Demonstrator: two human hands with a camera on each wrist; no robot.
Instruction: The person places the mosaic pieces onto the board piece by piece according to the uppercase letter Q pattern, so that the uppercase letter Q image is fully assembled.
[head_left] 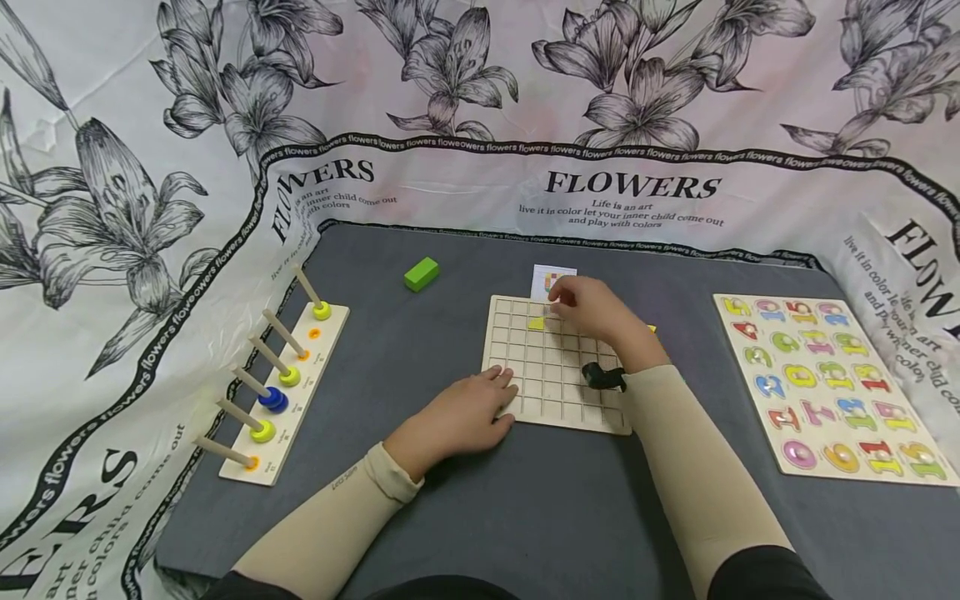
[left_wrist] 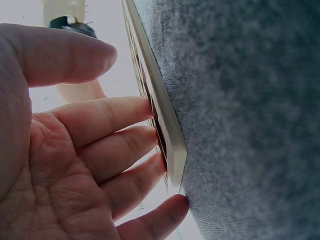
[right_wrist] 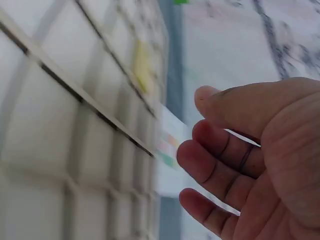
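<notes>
A wooden grid board lies on the grey cloth, with one yellow square in a cell near its far edge. My left hand rests at the board's left edge, its fingertips touching the wooden rim. Over the far part of the board hovers my right hand, its fingers loosely bent with nothing visible between thumb and fingers. A white card with a coloured pattern stands behind the board, partly hidden by the right hand. Something yellow shows behind the right wrist.
On the left stands a peg board with yellow, blue and orange rings. A green block sits toward the back. At right lies a number puzzle board. Flower-printed cloth rises behind and beside the table.
</notes>
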